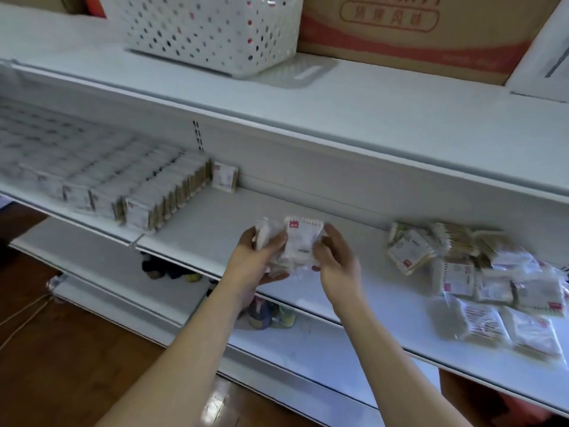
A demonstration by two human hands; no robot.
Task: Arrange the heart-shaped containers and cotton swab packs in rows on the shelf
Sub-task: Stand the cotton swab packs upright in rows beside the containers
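Two bare arms reach from below toward a white shelf [215,217]. The left hand [255,257] grips a small bundle of swab packs [300,245], fingers curled round its left side and underneath. The right hand [335,260] pinches the right edge of the front pack, thumb and fingers closed on it. The bundle is held just above the shelf's front edge, near the middle of the view.

On the shelf to the left, tidy rows [123,186] of packs stand upright, packed close together. One single pack [224,176] stands just beside the rows' right end, against the back wall. Far right, a loose pile [474,278] of packs lies jumbled on the shelf.

On the shelf above sit a white perforated basket [212,32] and a cardboard box [425,29] beside it
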